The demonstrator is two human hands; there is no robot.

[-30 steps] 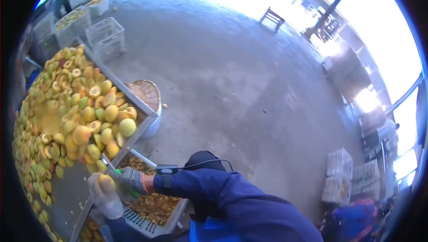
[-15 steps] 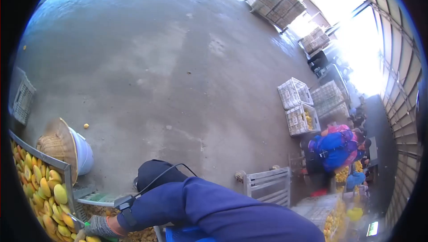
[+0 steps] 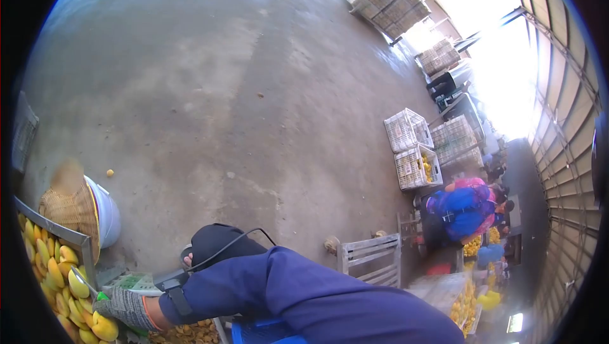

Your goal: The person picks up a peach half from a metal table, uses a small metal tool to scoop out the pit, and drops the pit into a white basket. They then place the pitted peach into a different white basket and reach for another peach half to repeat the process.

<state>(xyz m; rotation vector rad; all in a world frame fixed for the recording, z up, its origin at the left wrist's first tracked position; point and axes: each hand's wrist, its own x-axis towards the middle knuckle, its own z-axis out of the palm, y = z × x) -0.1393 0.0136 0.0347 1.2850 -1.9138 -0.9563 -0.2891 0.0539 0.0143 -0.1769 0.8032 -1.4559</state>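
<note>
My right hand (image 3: 130,308), in a grey knitted glove with an orange cuff, is at the lower left, closed around a green-handled knife (image 3: 103,296). The knife's thin metal blade reaches up and left over a heap of yellow-green mangoes (image 3: 56,271). One yellow mango (image 3: 104,327) lies right beside the gloved fingers. The mangoes lie behind a metal rail (image 3: 54,222). A band with a cable is strapped round my dark blue sleeve near the wrist. My left hand is out of view.
A woven hat (image 3: 70,207) leans against a white bucket (image 3: 109,216) beyond the rail. Brown peelings (image 3: 187,332) lie below my forearm. A grey slatted stool (image 3: 371,258), white crates (image 3: 419,168) and a bent-over co-worker in blue and pink (image 3: 463,207) are to the right.
My right hand has moved up and slightly left with the knife, whose blade now shows more clearly above the mangoes. The whole view has shifted a little.
</note>
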